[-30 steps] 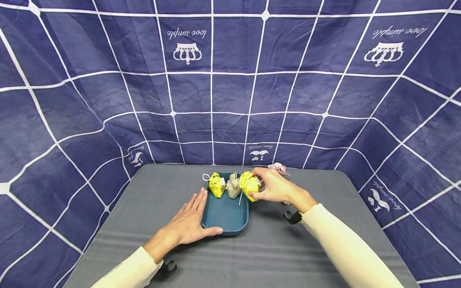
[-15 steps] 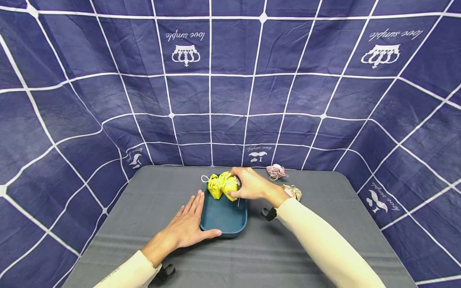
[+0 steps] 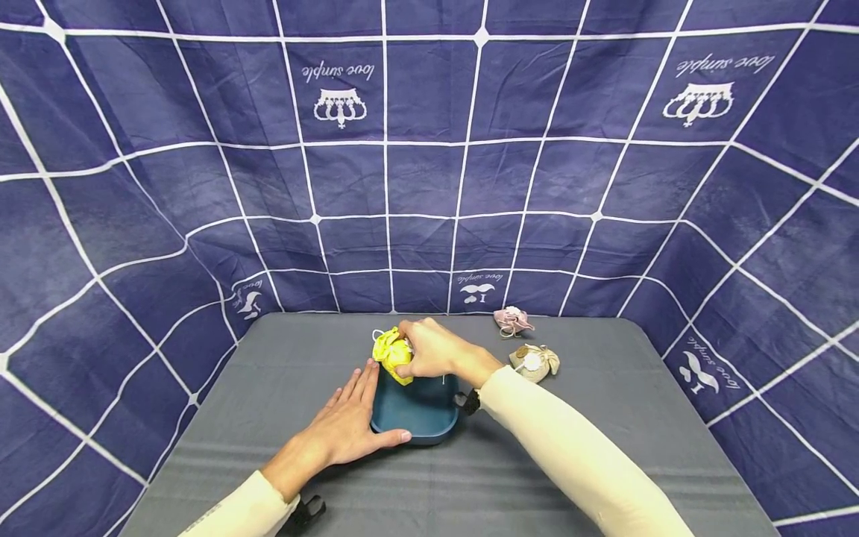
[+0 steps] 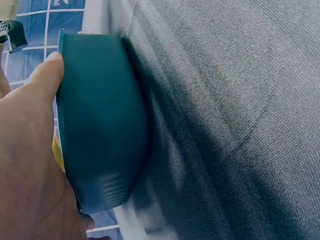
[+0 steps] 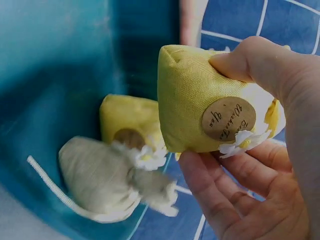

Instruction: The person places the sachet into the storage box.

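Note:
My right hand pinches a yellow drawstring pouch between thumb and fingers, above the far end of a dark teal tray. The pouch carries a round brown label and a white flower. Below it in the right wrist view, a second yellow pouch and a grey-beige pouch with a white cord lie in the tray; in the head view my right hand hides the beige one. My left hand rests along the tray's left side, fingers straight, with the thumb on the near rim.
Right of the tray, a pink pouch and a beige pouch with a white flower lie on the grey cloth-covered table. A blue gridded cloth hangs behind and at both sides.
My right hand has carried the yellow pouch leftward, from the tray's right edge to over the other yellow pouch. The beige pouch on the table has come into sight. My left hand stays put.

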A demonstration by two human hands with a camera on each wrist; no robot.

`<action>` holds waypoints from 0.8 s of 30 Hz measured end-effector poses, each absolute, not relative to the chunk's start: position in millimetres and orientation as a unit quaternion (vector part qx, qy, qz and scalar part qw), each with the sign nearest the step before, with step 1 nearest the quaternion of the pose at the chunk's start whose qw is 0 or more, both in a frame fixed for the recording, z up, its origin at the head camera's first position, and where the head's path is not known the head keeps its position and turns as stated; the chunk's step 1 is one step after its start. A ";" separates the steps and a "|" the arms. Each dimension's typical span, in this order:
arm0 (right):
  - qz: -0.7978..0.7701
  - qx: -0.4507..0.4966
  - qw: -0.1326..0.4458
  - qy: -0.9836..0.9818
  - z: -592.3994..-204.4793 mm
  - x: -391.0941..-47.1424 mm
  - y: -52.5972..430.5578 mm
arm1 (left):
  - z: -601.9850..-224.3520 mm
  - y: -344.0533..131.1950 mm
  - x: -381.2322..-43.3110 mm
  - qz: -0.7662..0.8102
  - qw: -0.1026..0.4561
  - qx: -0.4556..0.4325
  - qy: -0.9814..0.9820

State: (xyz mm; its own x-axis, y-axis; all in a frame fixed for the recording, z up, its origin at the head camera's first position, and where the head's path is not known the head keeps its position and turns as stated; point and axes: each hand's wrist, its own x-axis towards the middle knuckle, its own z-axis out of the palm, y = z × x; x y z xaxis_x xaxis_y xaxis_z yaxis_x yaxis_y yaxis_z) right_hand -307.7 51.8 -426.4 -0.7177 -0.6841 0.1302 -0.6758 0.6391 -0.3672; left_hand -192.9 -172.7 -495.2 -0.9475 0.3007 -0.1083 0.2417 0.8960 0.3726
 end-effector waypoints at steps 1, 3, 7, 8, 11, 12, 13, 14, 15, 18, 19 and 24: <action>-0.196 -0.375 0.011 0.906 -426.8 -307.3 49.4 | -495.3 -172.7 -192.9 0.182 0.084 0.139 0.970; -0.191 -0.373 0.019 0.908 -427.5 -306.4 45.1 | -495.3 -172.7 -193.4 0.187 0.086 0.138 0.969; -0.160 -0.363 0.029 0.918 -432.1 -305.2 37.7 | -493.8 -172.5 -193.1 0.188 0.092 0.135 0.968; -0.154 -0.360 0.032 0.920 -433.7 -304.8 35.9 | -493.5 -172.6 -192.7 0.189 0.093 0.136 0.968; -0.142 -0.349 0.041 0.925 -439.9 -304.3 30.9 | -492.3 -172.7 -191.5 0.189 0.097 0.134 0.968; -0.142 -0.345 0.044 0.927 -442.3 -304.6 29.3 | -492.2 -172.7 -191.3 0.190 0.097 0.132 0.968; -0.143 -0.339 0.046 0.929 -444.7 -305.3 27.9 | -492.0 -172.7 -191.0 0.192 0.097 0.131 0.968; -0.143 -0.335 0.048 0.930 -447.2 -306.3 26.4 | -491.8 -172.5 -191.0 0.193 0.096 0.130 0.968; -0.140 -0.340 0.039 0.929 -455.3 -310.3 25.5 | -491.8 -172.3 -191.0 0.192 0.096 0.129 0.968; -0.137 -0.353 0.028 0.925 -467.6 -318.2 22.9 | -492.3 -171.8 -191.3 0.190 0.091 0.128 0.969; -0.135 -0.361 0.019 0.923 -473.3 -321.8 22.6 | -492.4 -171.5 -191.4 0.189 0.089 0.129 0.969; -0.142 -0.351 0.048 0.924 -459.7 -312.3 25.2 | -493.1 -171.3 -190.1 0.187 0.085 0.129 0.970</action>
State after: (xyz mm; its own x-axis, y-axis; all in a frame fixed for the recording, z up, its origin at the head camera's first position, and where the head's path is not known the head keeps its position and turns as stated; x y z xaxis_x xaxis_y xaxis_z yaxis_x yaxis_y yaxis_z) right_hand -312.3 25.2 -459.7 -0.7487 -0.6628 0.0106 -0.6355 0.7133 -0.2956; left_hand -190.1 -171.3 -493.1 -0.9524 0.2815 -0.1170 0.2178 0.8969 0.3850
